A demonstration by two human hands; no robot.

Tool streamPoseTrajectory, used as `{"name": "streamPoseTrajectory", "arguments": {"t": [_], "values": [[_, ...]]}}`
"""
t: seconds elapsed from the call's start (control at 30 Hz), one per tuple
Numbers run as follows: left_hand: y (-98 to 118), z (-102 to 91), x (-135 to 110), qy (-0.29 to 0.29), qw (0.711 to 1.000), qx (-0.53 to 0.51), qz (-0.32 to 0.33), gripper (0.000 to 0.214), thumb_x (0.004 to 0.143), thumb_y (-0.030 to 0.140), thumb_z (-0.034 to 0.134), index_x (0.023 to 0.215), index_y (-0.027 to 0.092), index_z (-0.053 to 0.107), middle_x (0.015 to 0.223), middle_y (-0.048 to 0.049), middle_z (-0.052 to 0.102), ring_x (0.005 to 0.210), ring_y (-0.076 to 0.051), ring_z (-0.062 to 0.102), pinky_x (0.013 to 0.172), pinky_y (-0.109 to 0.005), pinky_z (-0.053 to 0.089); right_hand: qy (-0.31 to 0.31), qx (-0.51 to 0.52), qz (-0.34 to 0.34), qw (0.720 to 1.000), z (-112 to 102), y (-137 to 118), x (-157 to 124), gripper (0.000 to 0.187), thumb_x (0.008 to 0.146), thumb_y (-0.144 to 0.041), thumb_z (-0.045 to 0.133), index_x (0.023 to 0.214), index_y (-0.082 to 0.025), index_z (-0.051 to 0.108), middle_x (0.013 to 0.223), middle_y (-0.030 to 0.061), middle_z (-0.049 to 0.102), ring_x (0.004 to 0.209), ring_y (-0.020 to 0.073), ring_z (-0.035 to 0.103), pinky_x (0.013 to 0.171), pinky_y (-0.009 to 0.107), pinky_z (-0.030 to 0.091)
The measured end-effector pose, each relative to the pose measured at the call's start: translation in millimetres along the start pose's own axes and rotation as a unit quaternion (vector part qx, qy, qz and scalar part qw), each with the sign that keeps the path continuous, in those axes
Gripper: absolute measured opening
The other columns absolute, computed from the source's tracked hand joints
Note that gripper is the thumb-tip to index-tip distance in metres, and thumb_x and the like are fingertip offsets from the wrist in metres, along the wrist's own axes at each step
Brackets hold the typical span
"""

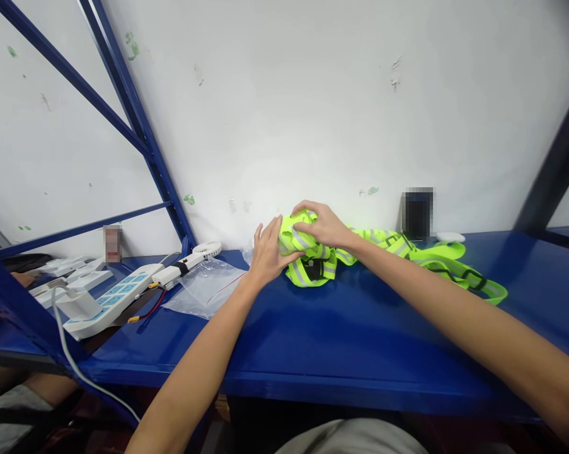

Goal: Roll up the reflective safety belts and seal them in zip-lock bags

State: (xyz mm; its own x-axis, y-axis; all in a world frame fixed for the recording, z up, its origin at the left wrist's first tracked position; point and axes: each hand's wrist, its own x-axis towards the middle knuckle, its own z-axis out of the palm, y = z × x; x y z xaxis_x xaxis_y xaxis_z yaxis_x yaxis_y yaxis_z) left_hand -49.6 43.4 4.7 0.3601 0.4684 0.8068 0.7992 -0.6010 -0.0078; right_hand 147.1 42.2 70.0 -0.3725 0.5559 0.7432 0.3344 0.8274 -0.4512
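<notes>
A neon yellow reflective strap vest (312, 265) with grey bands lies bunched on the blue shelf (360, 340) near the white wall. My left hand (265, 252) grips the left side of the bundle with fingers closed on it. My right hand (324, 226) presses on top of the same bundle, fingers curled over the folded straps. The rest of the straps (454, 265) trail away to the right along the shelf.
A clear plastic bag (206, 287) lies left of the bundle. Further left are a small white hand fan (189, 265) and a white power strip (109, 299) with a cable. A dark small box (417, 214) stands by the wall. Blue rack struts (142, 132) rise at left.
</notes>
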Motion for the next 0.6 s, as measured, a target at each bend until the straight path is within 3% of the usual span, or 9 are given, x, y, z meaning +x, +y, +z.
{"name": "streamPoseTrajectory", "arguments": {"t": [0.13, 0.33, 0.43, 0.6], "values": [[3, 0.5, -2, -0.008, 1.000, 0.016, 0.020, 0.098, 0.081, 0.058, 0.067, 0.154, 0.018, 0.016, 0.150, -0.0198, 0.044, 0.140, -0.030, 0.042, 0.119, -0.053, 0.020, -0.064, -0.027, -0.019, 0.997, 1, 2, -2, 0.028, 0.081, -0.022, 0.055, 0.104, -0.023, 0.070, 0.102, 0.0051, 0.067, 0.098, 0.0252, 0.056, 0.091, 0.042, 0.040], [3, -1.8, -1, -0.001, 0.999, 0.019, 0.042, 0.092, 0.083, 0.060, 0.064, 0.152, 0.015, 0.022, 0.146, -0.0207, 0.048, 0.137, -0.031, 0.045, 0.119, -0.054, 0.020, 0.005, -0.046, 0.035, 0.998, 10, -5, -4, 0.028, 0.072, -0.021, 0.059, 0.100, -0.019, 0.058, 0.094, 0.0034, 0.059, 0.077, 0.0193, 0.051, 0.074, 0.033, 0.039], [3, -1.8, 1, 0.013, 0.999, -0.024, 0.041, 0.093, 0.080, 0.061, 0.066, 0.150, 0.015, 0.026, 0.145, -0.0206, 0.048, 0.136, -0.032, 0.045, 0.116, -0.051, 0.029, 0.010, -0.039, 0.029, 0.999, 9, -12, -5, 0.030, 0.071, -0.022, 0.058, 0.100, -0.020, 0.053, 0.091, 0.0011, 0.057, 0.068, 0.0156, 0.045, 0.068, 0.031, 0.036], [9, -10.0, 6, 0.007, 0.991, -0.130, 0.008, 0.103, 0.069, 0.064, 0.075, 0.149, 0.017, 0.030, 0.148, -0.0199, 0.045, 0.139, -0.034, 0.042, 0.114, -0.049, 0.036, -0.069, -0.004, 0.016, 0.998, -7, -22, -3, 0.025, 0.071, -0.023, 0.061, 0.094, -0.022, 0.050, 0.079, -0.0036, 0.050, 0.059, 0.0120, 0.036, 0.061, 0.028, 0.032]]}}
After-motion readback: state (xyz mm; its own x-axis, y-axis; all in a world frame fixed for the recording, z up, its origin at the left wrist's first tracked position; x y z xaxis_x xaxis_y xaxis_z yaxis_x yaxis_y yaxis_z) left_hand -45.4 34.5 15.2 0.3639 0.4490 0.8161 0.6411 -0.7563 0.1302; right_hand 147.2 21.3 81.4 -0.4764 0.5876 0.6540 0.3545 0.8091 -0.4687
